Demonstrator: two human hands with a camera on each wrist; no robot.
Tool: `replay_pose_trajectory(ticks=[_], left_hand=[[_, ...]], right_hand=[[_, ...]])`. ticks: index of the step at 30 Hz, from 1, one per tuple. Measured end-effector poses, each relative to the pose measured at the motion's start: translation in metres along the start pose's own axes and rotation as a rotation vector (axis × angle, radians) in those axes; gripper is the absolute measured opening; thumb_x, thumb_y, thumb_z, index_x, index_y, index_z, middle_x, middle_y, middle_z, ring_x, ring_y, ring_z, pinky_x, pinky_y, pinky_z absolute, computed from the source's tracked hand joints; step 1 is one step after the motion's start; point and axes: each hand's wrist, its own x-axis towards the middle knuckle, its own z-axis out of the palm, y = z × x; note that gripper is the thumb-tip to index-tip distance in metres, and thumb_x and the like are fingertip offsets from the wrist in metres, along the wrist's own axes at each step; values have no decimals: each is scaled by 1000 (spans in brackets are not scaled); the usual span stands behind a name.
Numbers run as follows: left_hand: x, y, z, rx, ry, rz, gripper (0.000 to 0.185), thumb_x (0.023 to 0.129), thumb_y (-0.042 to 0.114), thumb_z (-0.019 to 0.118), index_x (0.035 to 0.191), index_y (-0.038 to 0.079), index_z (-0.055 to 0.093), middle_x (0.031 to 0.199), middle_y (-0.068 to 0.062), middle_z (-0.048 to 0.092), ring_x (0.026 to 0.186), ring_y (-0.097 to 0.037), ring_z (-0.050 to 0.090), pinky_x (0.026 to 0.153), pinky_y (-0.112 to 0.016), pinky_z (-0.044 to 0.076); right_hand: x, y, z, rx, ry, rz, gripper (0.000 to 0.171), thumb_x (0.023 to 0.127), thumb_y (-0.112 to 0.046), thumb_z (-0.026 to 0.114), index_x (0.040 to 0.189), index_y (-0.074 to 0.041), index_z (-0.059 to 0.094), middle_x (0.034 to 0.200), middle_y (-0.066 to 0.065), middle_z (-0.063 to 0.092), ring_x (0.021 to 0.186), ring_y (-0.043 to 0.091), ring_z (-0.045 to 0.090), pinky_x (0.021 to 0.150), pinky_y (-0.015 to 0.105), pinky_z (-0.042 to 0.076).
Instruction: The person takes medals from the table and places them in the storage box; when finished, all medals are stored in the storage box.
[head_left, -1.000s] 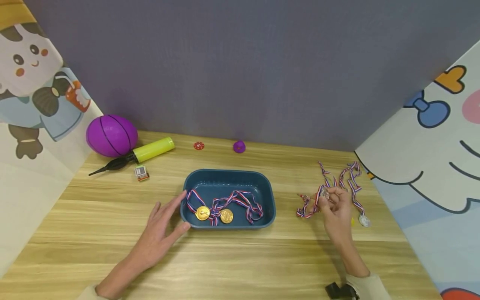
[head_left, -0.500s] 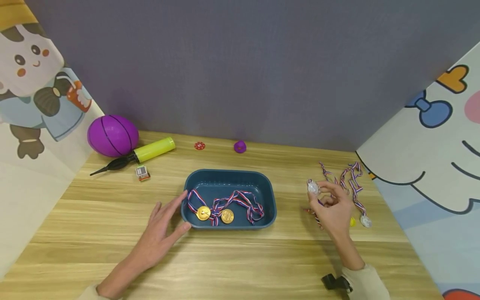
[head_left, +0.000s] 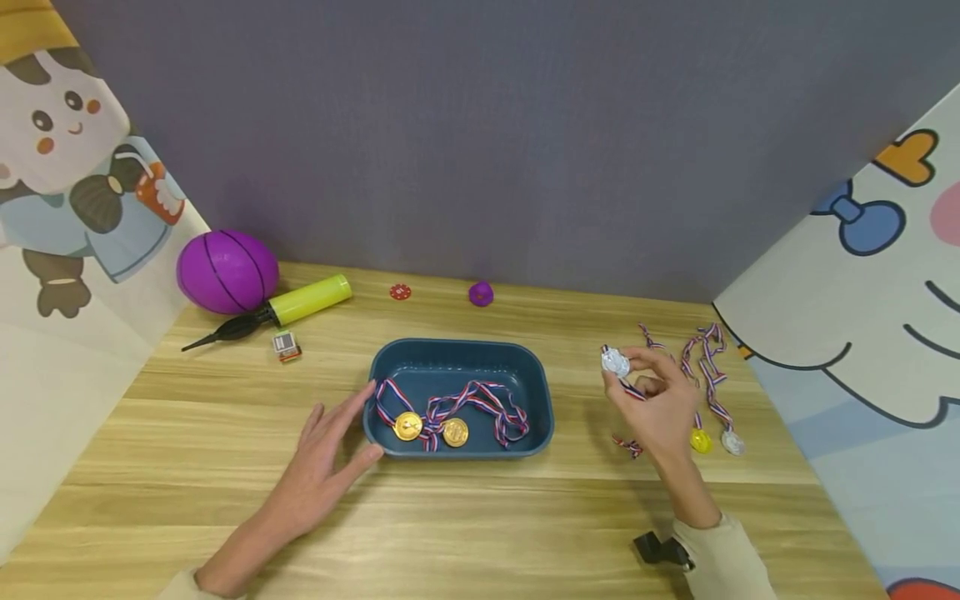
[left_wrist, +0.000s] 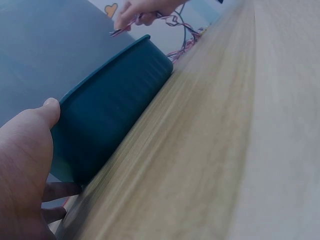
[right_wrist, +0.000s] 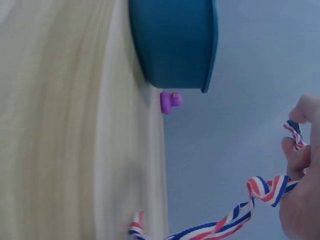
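Observation:
My right hand [head_left: 660,408] pinches a silver medal [head_left: 616,362] between thumb and fingers, raised above the table to the right of a dark blue bin [head_left: 457,350]. The medal's striped ribbon [right_wrist: 225,222] trails from the palm down to the tabletop in the right wrist view. With fingers spread, my left hand [head_left: 318,471] rests against the bin's left end. Inside the bin lie two gold medals [head_left: 407,426] with red, white and blue ribbons. On the table beyond my right hand are another silver medal [head_left: 732,442] and a yellow medal [head_left: 701,441], with their ribbons.
A purple ball [head_left: 228,272], a yellow hand pump [head_left: 309,301] and a small box-like item [head_left: 286,345] stand at the left. Near the back wall lie a red chip [head_left: 401,292] and a purple rubber duck [right_wrist: 170,101]. Printed panels border both sides.
My right hand has lifted the silver medal and moved left toward the bin, its ribbon drawn along. The yellow medal has come into fuller view. My left hand stays against the bin.

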Motion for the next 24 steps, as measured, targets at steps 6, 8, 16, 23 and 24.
replay_pose_trajectory(ticks=[6, 8, 16, 23, 24], left_hand=[[0, 1, 0, 2, -1, -5, 80, 109, 30, 71, 177, 31, 30, 173, -13, 47, 156, -47, 45, 133, -73, 6], [0, 1, 0, 1, -3, -6, 80, 109, 30, 71, 177, 32, 29, 172, -13, 47, 156, -47, 45, 133, -73, 6], [1, 1, 0, -6, -2, 0, 80, 109, 29, 71, 177, 30, 30, 172, -14, 48, 155, -47, 45, 133, -74, 6], [0, 1, 0, -3, -3, -4, 80, 109, 29, 71, 177, 30, 30, 172, -14, 47, 156, -48, 45, 134, -73, 6], [0, 1, -1, -3, -2, -3, 80, 109, 29, 71, 177, 30, 30, 172, -14, 47, 156, -48, 45, 134, -73, 6]], right_hand=[[4, -8, 5, -5, -8, -31, 34, 75, 12, 86, 108, 8, 79, 91, -7, 69, 44, -3, 37, 41, 13, 28], [6, -13, 7, -6, -13, -36, 34, 75, 11, 86, 108, 7, 80, 91, -7, 68, 44, -3, 37, 41, 13, 29], [17, -34, 10, 36, -45, -51, 32, 78, 14, 83, 109, 8, 78, 90, -10, 68, 44, -6, 36, 40, 13, 27], [29, -51, 17, 76, -42, -74, 32, 78, 15, 83, 109, 9, 78, 89, -10, 70, 45, -3, 36, 41, 15, 27], [31, -54, 18, 83, -41, -83, 32, 78, 15, 83, 109, 9, 78, 89, -9, 71, 45, -2, 35, 41, 16, 26]])
